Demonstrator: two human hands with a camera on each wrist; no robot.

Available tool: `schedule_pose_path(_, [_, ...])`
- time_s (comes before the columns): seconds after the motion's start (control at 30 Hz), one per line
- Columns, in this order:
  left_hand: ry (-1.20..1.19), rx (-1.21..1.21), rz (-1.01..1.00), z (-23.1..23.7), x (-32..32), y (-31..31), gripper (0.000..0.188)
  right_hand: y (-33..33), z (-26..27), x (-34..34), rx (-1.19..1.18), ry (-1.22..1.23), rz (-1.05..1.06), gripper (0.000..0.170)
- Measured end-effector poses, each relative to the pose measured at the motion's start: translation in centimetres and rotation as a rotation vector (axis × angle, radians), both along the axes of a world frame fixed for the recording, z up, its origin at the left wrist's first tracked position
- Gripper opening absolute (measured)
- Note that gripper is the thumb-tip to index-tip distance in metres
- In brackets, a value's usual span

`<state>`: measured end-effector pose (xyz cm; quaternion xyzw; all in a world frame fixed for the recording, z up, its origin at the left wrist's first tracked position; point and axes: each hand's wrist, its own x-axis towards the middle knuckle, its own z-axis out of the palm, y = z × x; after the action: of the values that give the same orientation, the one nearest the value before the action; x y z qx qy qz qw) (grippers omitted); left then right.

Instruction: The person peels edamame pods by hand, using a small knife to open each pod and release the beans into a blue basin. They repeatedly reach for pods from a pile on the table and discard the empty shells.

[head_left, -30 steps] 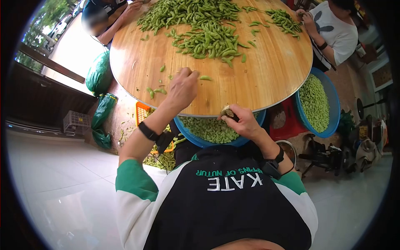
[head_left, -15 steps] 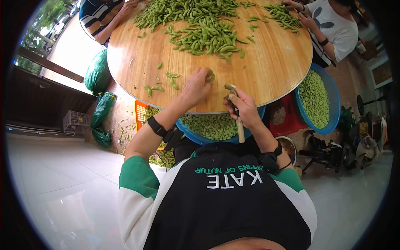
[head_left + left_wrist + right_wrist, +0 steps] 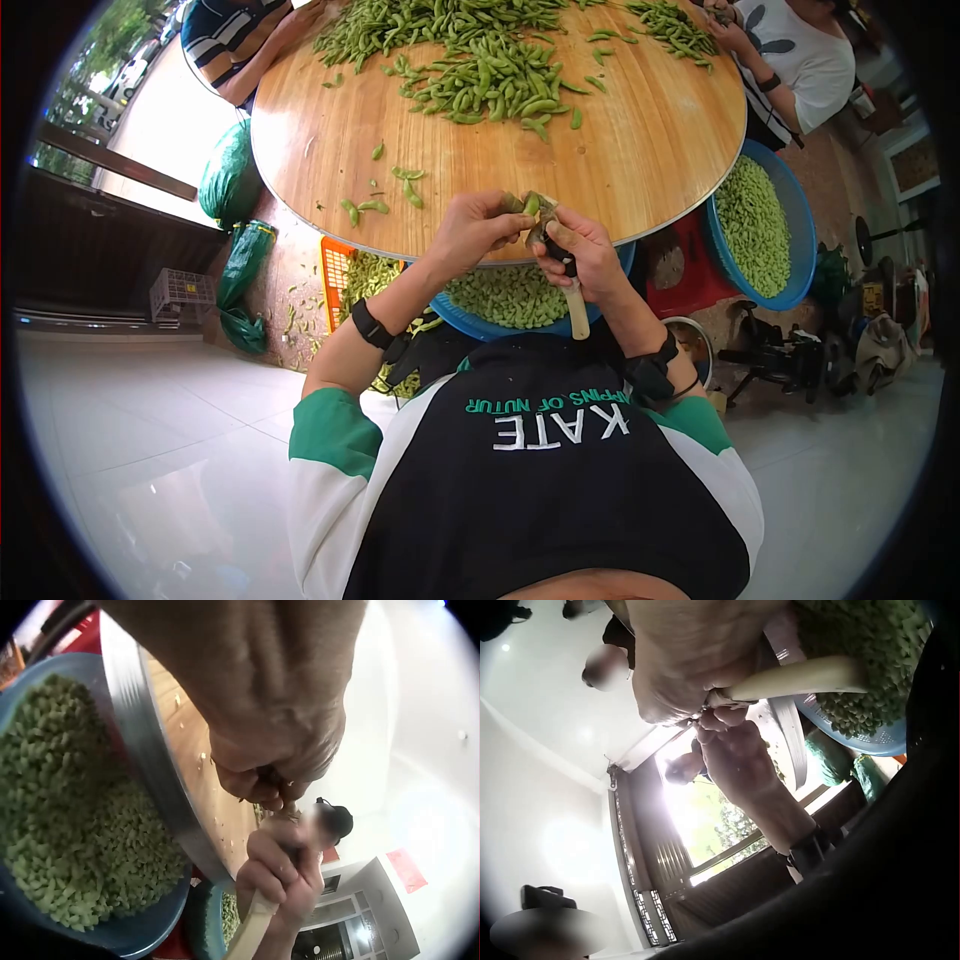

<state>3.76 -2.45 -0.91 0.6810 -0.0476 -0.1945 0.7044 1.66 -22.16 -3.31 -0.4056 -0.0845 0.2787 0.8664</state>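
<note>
In the head view, my left hand (image 3: 475, 232) pinches a green soybean pod (image 3: 531, 205) just over the near edge of the round wooden table (image 3: 640, 150). Its fingertips meet those of my right hand (image 3: 588, 252), which grips a tool with a pale handle (image 3: 578, 318); the tool's working end is hidden by the fingers. Dark, worn wraps cover fingertips of the right hand. Below both hands sits a blue basin (image 3: 462, 321) of shelled beans. Several loose pods (image 3: 410, 187) lie left of the left hand, and a large pod pile (image 3: 490, 82) lies farther back.
At the right stands another blue basin (image 3: 806, 240) of beans, beside a red stool (image 3: 690, 285). An orange basket (image 3: 334, 290) with pods is at the left, near green bags (image 3: 232, 175). One person (image 3: 232, 45) sits at the far left, another (image 3: 800, 60) at the right.
My left hand picked up a pod from the table and moved right with it to meet my right hand. The right hand rose to the table edge, bringing the pale handle into view.
</note>
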Motion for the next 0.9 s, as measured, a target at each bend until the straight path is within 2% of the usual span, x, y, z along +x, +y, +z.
schedule_pose_path(0.03, [0.001,0.0,0.0,-0.1,0.0,0.1,0.014,0.0,0.2,0.0,0.028,0.029,0.024,0.033])
schedule_pose_path(0.1, [-0.174,0.101,-0.009,-0.4,0.0,0.2,0.014,-0.1,0.2,0.0,0.056,0.043,0.042,0.034])
schedule_pose_path(0.33, [-0.207,0.133,-0.029,0.1,0.1,0.5,0.014,-0.2,0.5,-0.2,0.05,0.04,0.032,0.034])
schedule_pose_path(0.4, [-0.09,-0.039,-0.081,0.3,0.3,0.7,0.013,-0.3,0.3,-0.2,0.061,0.05,0.034,0.031])
schedule_pose_path(0.43, [-0.091,-0.041,-0.081,0.0,0.5,0.8,0.013,-0.3,0.2,-0.2,0.072,0.06,0.037,0.028])
schedule_pose_path(0.5, [0.101,-0.244,-0.127,-0.7,0.8,0.9,0.012,-0.3,0.2,-0.3,0.123,0.07,0.064,0.028])
schedule_pose_path(0.53, [0.101,-0.244,-0.127,-0.8,0.8,0.9,0.012,-0.3,0.2,-0.3,0.176,0.081,0.087,0.029])
schedule_pose_path(0.6, [0.207,-0.446,-0.181,-0.9,0.7,0.7,0.01,-0.3,0.2,-0.3,0.212,0.093,0.113,0.029])
schedule_pose_path(0.63, [0.209,-0.447,-0.181,-1.3,0.8,0.8,0.01,-0.3,0.2,-0.3,0.247,0.107,0.14,0.03])
schedule_pose_path(0.7, [0.349,-0.723,-0.356,-1.9,0.9,0.9,0.01,-0.2,0.1,-0.4,0.294,0.12,0.164,0.03])
schedule_pose_path(0.83, [0.423,-0.727,-0.278,-1.3,0.4,0.4,0.009,-0.1,0.1,-0.5,0.369,0.171,0.138,0.032])
schedule_pose_path(0.9, [0.155,-0.405,-0.21,-1.2,0.6,0.6,0.008,-0.3,0.0,-0.4,0.282,0.157,0.078,0.033])
